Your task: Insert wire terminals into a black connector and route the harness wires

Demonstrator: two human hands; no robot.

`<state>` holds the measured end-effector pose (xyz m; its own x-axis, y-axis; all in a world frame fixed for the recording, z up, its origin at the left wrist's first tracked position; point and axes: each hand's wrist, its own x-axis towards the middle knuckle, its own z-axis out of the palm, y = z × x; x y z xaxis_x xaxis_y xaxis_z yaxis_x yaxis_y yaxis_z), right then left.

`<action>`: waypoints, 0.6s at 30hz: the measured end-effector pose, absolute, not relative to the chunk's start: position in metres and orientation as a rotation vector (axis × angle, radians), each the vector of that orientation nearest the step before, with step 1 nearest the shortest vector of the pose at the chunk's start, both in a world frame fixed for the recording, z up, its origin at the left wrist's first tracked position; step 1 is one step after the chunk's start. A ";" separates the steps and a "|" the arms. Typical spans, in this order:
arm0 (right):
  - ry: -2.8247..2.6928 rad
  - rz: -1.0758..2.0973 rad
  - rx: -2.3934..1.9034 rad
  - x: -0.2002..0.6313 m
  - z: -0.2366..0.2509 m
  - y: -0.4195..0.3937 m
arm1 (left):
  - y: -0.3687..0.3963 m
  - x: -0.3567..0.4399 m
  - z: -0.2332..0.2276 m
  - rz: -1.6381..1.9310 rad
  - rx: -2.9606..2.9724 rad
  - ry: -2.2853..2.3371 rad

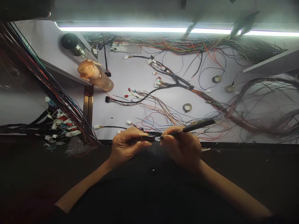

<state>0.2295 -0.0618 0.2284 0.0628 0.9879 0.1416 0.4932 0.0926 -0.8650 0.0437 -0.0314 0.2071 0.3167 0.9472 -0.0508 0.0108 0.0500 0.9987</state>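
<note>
Two hands are working: my left hand (126, 144) is pinching a small black connector (147, 138) lying sideways, while my right hand (183, 149) is gripping a slim black probe tool (196, 126), tip pointing left, touching it.

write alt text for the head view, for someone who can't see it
Left hand pinches a small black connector while the right hand holds a thin black tool with its tip at the connector. Behind them, a white bench is strewn with coloured wires, tape rolls and a copper-coloured bottle.

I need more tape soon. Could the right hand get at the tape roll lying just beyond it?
Probably yes: the tape roll lies in the open past the right hand, only loose wires between, though that hand holds a black tool.
</note>
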 end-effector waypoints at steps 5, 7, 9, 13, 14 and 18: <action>-1.525 0.779 -1.530 0.229 0.227 -0.063 | -0.032 0.044 0.206 0.922 1.321 0.977; -1.509 0.797 -1.529 0.229 0.227 -0.063 | -0.032 0.043 0.206 0.915 1.327 0.975; -1.475 0.853 -1.502 0.229 0.225 -0.063 | -0.032 0.043 0.206 0.912 1.332 0.972; -1.352 1.059 -1.409 0.229 0.222 -0.064 | -0.032 0.043 0.206 0.917 1.316 0.983; -1.312 1.095 -1.390 0.228 0.221 -0.064 | -0.031 0.043 0.206 0.920 1.312 0.982; -1.189 1.162 -1.320 0.227 0.219 -0.065 | -0.031 0.044 0.206 0.908 1.286 0.993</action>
